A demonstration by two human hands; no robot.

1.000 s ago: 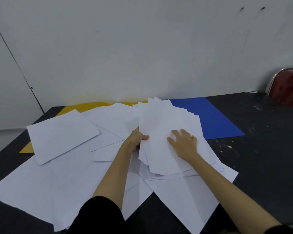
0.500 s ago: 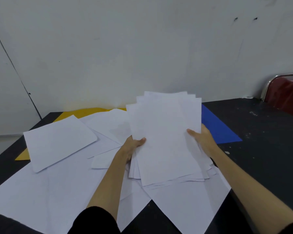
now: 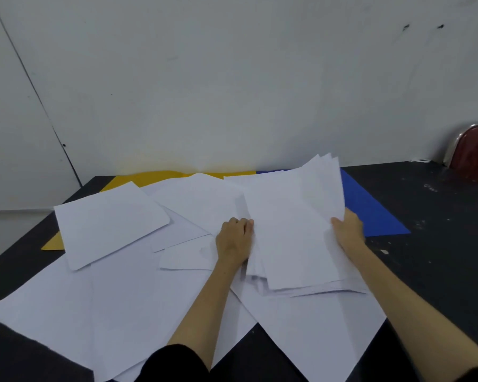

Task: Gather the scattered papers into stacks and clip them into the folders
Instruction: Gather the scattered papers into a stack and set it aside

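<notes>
Nearest the camera, large loose white sheets (image 3: 138, 312) spread over the dark table (image 3: 439, 244), overlapping each other at odd angles and reaching the near edge. Above them, 2 bare forearms come in from the bottom, a black sleeve (image 3: 174, 362) on the left one. The left hand (image 3: 235, 239) sits at the left edge of a gathered stack of papers (image 3: 293, 230), its fingers curled at that edge; motion blur there makes it hard to tell whether they pinch the sheets or only push against them. The right hand (image 3: 348, 230) grips the stack's right edge, thumb on top and fingers underneath. The stack is tilted, near end on the loose sheets, far end raised and fanned. To the left lies a separate sheet with rounded corners (image 3: 108, 224). Farther back, a yellow folder (image 3: 155, 177) and a blue folder (image 3: 370, 213) lie flat against the pale wall (image 3: 232, 78), both partly covered by paper. A red chair (image 3: 475, 153) stands at far right.
</notes>
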